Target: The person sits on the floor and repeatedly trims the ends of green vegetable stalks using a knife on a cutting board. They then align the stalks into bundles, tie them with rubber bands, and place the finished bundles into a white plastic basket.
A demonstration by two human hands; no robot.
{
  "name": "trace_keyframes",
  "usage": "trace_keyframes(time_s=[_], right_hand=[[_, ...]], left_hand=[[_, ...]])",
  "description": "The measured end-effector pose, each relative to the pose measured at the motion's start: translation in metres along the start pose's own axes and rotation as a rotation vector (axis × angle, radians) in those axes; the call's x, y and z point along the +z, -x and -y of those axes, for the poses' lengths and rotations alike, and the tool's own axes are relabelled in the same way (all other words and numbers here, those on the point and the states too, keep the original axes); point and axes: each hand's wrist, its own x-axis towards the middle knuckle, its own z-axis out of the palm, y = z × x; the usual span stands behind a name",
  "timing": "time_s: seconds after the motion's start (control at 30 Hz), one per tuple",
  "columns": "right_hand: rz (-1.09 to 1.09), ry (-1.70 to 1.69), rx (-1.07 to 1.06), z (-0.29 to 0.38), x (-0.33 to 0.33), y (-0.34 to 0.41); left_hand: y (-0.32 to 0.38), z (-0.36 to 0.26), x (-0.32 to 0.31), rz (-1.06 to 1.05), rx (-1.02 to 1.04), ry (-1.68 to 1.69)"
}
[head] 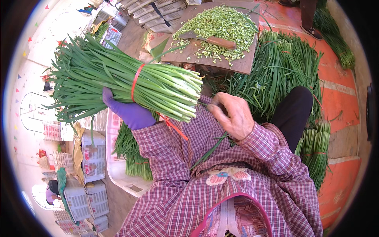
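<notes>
A large bundle of green garlic chives (165, 86), bound by a red band (137, 81), rests tilted on my left hand (127, 111), which wears a purple glove and grips it from below. The pale stem ends point right. My bare right hand (232, 114) is beside those ends, thumb and forefinger pinched on a thin green stalk. A red strip (176, 127) hangs under the bundle. In front, a board (204, 60) bears chopped stem pieces (219, 23) and a knife with a wooden handle (220, 42).
Loose and banded chives (275, 74) lie right of the board, with more bundles (315, 151) by my knee on orange sheeting (340, 103). At left, a white crate (114, 166) holds chives; stacked crates (93, 154) stand beyond. One person stands at top right, another is far left.
</notes>
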Motion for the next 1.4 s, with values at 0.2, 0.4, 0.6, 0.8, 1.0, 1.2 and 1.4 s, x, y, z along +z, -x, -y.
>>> trace_keyframes(time_s=[0.2, 0.4, 0.6, 0.8, 1.0, 1.2, 1.4], right_hand=[[-0.057, -0.276, 0.116, -0.012, -0.022, -0.007], [-0.028, -0.349, 0.186, 0.013, -0.015, -0.04], [-0.152, 0.053, 0.015, -0.01, -0.027, -0.023], [-0.049, 0.135, 0.1, -0.015, -0.044, -0.01], [0.082, 0.196, -0.013, -0.016, -0.026, -0.013], [0.038, -0.23, -0.119, -0.041, 0.029, -0.035], [-0.046, -0.977, 0.099, -0.071, 0.044, -0.062]], left_hand=[[0.003, 0.001, -0.002, 0.023, -0.084, 0.064], [0.0, 0.006, -0.011, 0.064, -0.109, 0.07], [0.001, 0.005, -0.006, 0.024, -0.083, 0.022], [-0.002, 0.01, -0.022, 0.074, -0.163, 0.113], [-0.015, 0.027, -0.042, 0.014, -0.185, 0.053], [0.019, 0.041, -0.002, 0.168, -0.377, 0.264], [0.059, 0.068, 0.034, 0.566, -0.784, 0.884]])
